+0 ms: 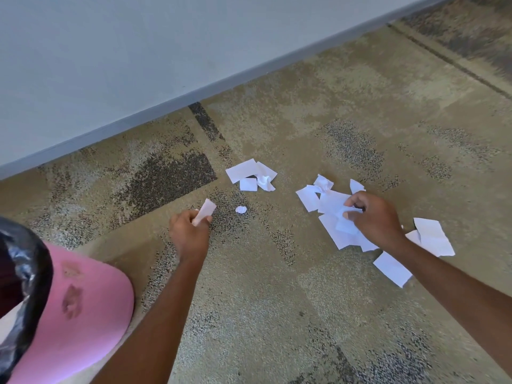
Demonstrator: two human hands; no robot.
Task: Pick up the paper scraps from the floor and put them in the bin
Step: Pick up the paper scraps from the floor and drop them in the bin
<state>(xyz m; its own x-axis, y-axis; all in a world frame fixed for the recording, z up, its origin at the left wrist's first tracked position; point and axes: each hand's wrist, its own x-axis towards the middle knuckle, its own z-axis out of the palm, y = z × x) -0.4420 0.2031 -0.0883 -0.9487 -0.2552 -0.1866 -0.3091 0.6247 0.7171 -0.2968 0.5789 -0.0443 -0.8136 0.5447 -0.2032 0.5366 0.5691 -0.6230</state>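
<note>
Pink bin (91,306), lined in black, stands at my far left on the carpet (277,286), well apart from the spill of torn paper. My left hand (189,231) is curled round one strip (206,210), whose end sticks up past my thumb. Just beyond it lies a small crumpled ball (240,209), with a little cluster of scraps (250,173) nearer the wall (110,65). My right hand (374,217) pinches a bunch of sheets (343,220) on top of the biggest heap (332,236). More pieces (433,236) lie flat beside my right forearm. To do this well, I judge, I should rake the heap inward and squeeze it into a wad before lifting, since flat sheets could slip out on the way across to the bin.
</note>
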